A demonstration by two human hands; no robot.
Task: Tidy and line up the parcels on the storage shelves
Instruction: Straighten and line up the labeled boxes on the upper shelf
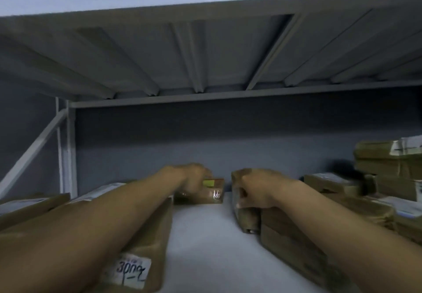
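a white sticker [133, 270] on the near end of the long brown parcel [157, 224] at lower left bears dark handwriting, roughly "300" plus an unclear fourth mark, with "-2" below. white labels [408, 146] on the other parcels [376, 162] are too blurred to read.

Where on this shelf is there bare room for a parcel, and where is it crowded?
A bare lane of shelf runs down the middle, between the long labelled box and the upright parcel in the right hand, ending at the small parcel under the left hand. Stacked parcels crowd the right side.
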